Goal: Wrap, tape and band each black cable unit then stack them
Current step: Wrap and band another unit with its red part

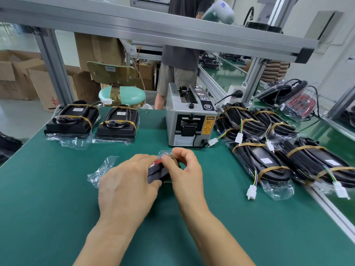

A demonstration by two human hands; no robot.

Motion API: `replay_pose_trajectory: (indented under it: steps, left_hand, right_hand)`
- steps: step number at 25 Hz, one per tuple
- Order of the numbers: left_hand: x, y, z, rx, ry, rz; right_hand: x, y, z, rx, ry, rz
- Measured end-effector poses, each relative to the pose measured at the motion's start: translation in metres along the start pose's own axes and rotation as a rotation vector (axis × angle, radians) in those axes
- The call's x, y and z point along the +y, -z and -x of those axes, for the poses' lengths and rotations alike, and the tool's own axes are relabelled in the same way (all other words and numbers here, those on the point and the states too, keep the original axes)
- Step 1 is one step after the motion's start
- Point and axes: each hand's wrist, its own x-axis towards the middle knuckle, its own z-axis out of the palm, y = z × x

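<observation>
Head view
My left hand [126, 181]: fingers curled over the near side of the black cable unit [158, 174], gripping it above the green worktop [57, 208].
My right hand [184, 169]: thumb and fingers pinching the unit's far end, where clear wrap and a bit of red show.
Black cable unit: between both my hands, mid-worktop, just in front of the tape dispenser [189, 120].
Clear plastic bag [101, 171]: crumpled on the worktop, just left of my left hand.
Finished units, left [92, 120]: two bagged and banded, side by side at the far edge.
Finished units, right [278, 143]: several banded ones laid close together, white connectors [251, 191] hanging off their wires.
Behind the worktop: a green stool [122, 96], cardboard boxes [23, 77], a person standing [180, 60].
</observation>
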Motion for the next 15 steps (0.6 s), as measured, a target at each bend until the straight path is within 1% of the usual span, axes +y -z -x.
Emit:
replay_pose_trajectory:
  steps: [3, 5, 7, 9, 12, 15]
  left_hand:
    - [-0.001, 0.001, 0.000, 0.008, 0.013, 0.020]
    - [-0.001, 0.000, 0.000, 0.007, 0.010, 0.017]
    - [-0.001, -0.001, 0.000, 0.004, -0.001, 0.010]
    - [-0.001, -0.001, 0.001, -0.004, -0.005, 0.003]
    - [-0.001, -0.001, 0.001, -0.004, -0.008, 0.012]
    - [-0.002, -0.001, 0.001, -0.005, -0.009, 0.007]
  right_hand:
    - [-0.004, 0.011, -0.002, -0.084, 0.025, -0.007]
    - [-0.010, 0.023, -0.005, -0.197, 0.158, 0.115]
    - [-0.018, 0.031, -0.009, -0.271, 0.262, 0.269]
    - [-0.026, 0.033, -0.014, -0.296, 0.282, 0.392]
    - [-0.034, 0.034, -0.021, -0.354, 0.262, 0.506]
    - [-0.037, 0.031, -0.023, -0.429, 0.312, 0.627]
